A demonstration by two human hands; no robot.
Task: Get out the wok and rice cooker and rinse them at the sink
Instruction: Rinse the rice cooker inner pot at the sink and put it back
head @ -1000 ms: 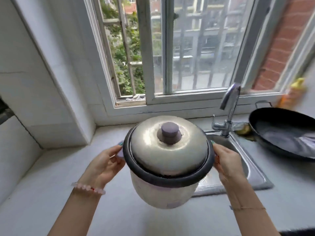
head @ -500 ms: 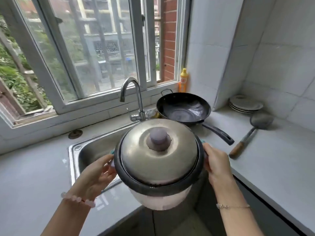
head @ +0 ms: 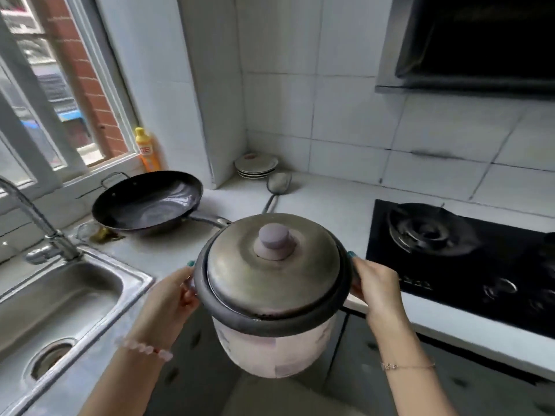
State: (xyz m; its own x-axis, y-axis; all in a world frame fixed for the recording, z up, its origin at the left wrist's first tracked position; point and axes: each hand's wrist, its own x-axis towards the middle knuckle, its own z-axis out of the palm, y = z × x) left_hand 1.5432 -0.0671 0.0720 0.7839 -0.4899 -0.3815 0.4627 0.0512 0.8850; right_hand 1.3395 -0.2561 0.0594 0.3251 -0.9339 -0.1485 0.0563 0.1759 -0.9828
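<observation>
Rice cooker (head: 271, 283) carried from over sink (head: 132, 276) toward stove (head: 450, 274) | left hand (head: 168, 301), right hand (head: 377, 283) grasping its rim

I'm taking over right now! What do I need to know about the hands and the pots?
Hands: left hand and right hand grip the rice cooker by its sides.
Rice cooker: held in the air at the counter edge, lid on.
Wok: sits on the counter beside the sink.
Done: both are out.
Left: rinse each at the sink; no water shows at the tap.
</observation>
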